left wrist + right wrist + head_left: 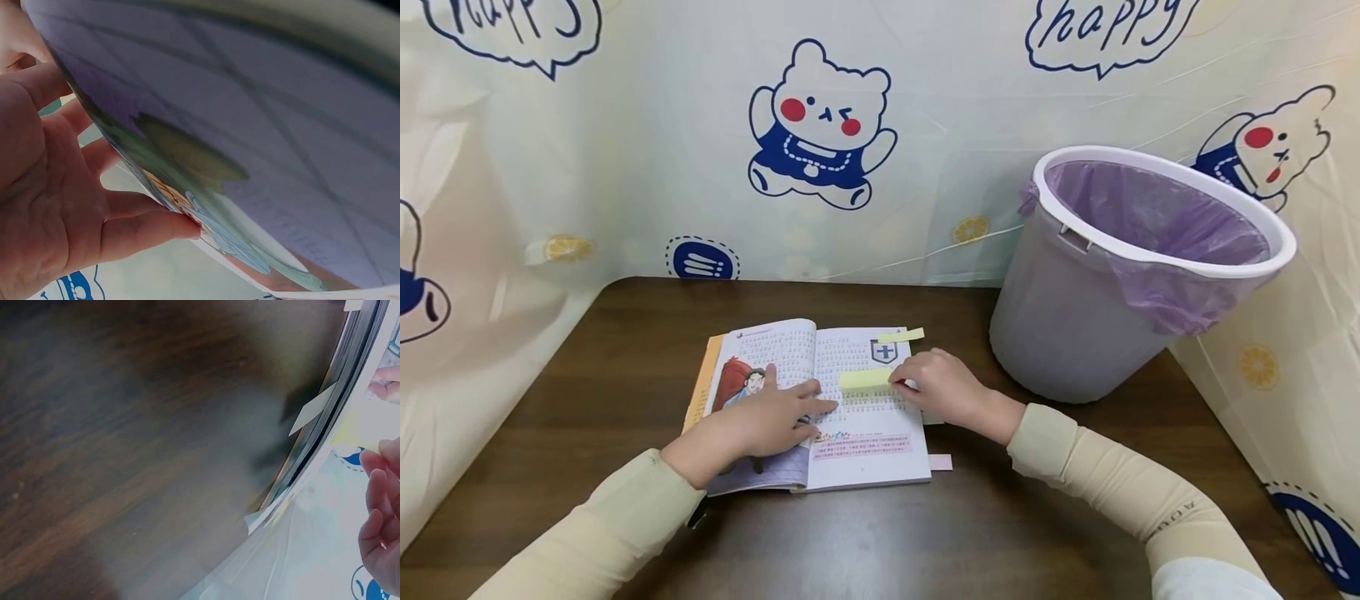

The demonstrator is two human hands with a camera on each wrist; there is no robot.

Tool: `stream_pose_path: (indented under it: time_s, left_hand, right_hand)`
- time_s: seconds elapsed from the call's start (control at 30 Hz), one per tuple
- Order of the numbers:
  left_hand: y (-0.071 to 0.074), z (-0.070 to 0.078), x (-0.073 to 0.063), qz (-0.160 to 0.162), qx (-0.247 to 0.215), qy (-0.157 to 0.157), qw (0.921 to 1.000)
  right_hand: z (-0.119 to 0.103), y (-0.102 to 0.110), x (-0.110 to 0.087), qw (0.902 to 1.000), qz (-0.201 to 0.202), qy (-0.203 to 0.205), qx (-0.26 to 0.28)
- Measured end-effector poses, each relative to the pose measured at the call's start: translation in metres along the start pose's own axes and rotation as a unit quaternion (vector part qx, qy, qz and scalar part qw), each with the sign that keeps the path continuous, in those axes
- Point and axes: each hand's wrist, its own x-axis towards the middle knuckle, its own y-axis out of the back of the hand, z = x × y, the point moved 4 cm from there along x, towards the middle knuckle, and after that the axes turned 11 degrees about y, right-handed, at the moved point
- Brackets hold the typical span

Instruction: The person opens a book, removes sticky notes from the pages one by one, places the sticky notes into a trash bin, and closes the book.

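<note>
An open picture book [865, 433] lies on the dark wooden table [625, 367]. My left hand [767, 421] rests flat on its left page, fingers straight and reaching the gutter; in the left wrist view this left hand [56, 206] lies against the page [250, 125]. On the right page my right hand [943, 387] pinches the right end of a yellow sticky note [863, 380]. The right wrist view catches only my curled fingers [381, 506] beside the book's edge [325, 425].
A second yellow tab [901, 336] sticks out at the top of the right page and a pink tab [940, 462] at its lower right. A grey bin [1075, 333] lined with a purple bag stands at the right. Cartoon-printed sheeting [820, 125] walls the table.
</note>
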Motion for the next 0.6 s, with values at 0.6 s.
stream_pose_path:
  time_s: [0.6]
  left_hand:
    - [0.0007, 0.0011, 0.0004, 0.004, 0.003, -0.008, 1.0000]
  right_hand:
    - [0.0012, 0.0020, -0.0031, 0.9994, 0.008, -0.029, 0.019]
